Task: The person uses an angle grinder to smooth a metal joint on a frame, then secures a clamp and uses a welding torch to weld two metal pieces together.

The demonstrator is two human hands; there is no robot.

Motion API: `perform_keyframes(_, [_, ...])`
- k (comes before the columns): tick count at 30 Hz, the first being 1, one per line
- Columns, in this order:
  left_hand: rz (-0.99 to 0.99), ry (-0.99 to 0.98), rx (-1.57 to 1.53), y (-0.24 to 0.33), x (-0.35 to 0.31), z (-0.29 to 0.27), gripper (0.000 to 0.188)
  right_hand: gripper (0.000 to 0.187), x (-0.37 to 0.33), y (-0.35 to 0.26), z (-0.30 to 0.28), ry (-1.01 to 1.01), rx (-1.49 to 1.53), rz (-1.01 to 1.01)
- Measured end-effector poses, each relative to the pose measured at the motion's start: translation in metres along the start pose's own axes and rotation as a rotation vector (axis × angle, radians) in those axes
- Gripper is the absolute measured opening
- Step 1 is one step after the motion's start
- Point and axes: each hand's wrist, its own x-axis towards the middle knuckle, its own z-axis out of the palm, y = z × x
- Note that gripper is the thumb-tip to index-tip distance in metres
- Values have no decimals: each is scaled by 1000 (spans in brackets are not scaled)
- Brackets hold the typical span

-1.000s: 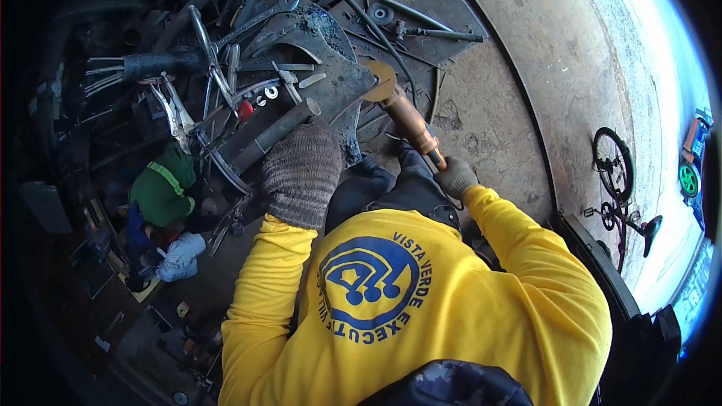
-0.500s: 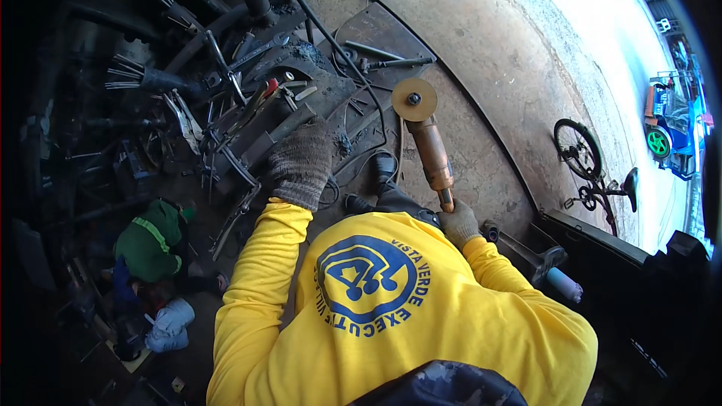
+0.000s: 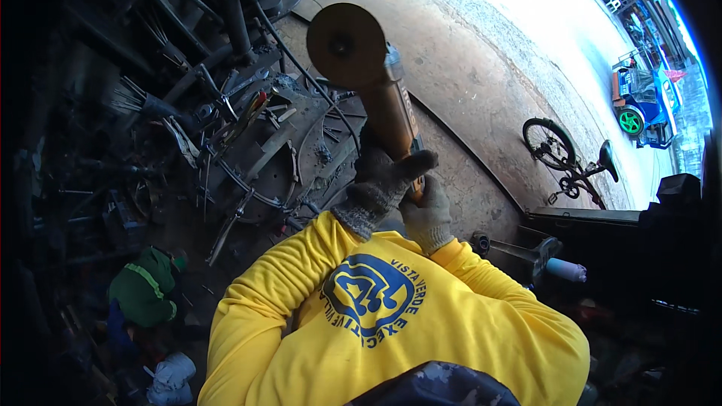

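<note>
An angle grinder [image 3: 392, 122] with a copper-coloured body is raised in front of my chest, its round cutting disc [image 3: 331, 26] tilted toward the upper left. Wrapped about the rear of the tool is my right hand [image 3: 429, 216], in a grey knit glove. My left hand [image 3: 374, 186], gloved in darker grey knit, closes on the body just ahead of it, thumb lying across; some of its fingers are hidden behind the grinder. To the left, a flat metal bar [image 3: 271, 149] lies on a cluttered round metal worktable [image 3: 301, 173], touched by neither hand.
Pliers [image 3: 182, 141], clamps and loose metal pieces crowd the worktable. A black cable [image 3: 304, 71] runs over it. A person in green [image 3: 143, 286] crouches at lower left. On the right are a bicycle [image 3: 571, 165], a light-blue cylinder [image 3: 565, 270] and, farther out, a blue vehicle [image 3: 647, 101].
My left hand has left the metal bar on the worktable and moved right onto the grinder. The grinder has risen closer to me, its disc shifting up and left.
</note>
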Motion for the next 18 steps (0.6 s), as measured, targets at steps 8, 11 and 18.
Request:
perform_keyframes(8, [-104,-161,-465,34,5,-18,59,73,22,-54,-57,-701,995,328])
perform_keyframes(11, [-149,-249,-553,42,-10,-16,61,71,27,-59,-70,-959,1077,421])
perform_keyframes(18, [-109,-279,-478,33,-18,-30,71,46,18,-90,-63,-914,823,327])
